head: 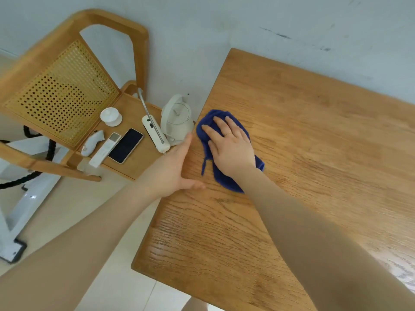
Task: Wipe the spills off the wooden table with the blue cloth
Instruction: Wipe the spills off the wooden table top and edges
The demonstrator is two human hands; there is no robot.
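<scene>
Left hand: fingers straight and together along the edge of the wooden table, thumb on top, holding nothing.
Right hand: fingers spread flat, pressing the crumpled dark blue cloth.
Cloth place: under the right palm, sticking out past the fingertips, near the table's left edge.
Spills: none clearly visible.
Risk: beyond the left fingertips, a white round kettle on the wooden cane-backed chair; a wide stroke could bump it.

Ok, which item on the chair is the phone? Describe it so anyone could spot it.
Find the chair left of the table. On its seat, the phone lies between a white remote and a white radio. It is the only dark, glossy slab among white things.
</scene>
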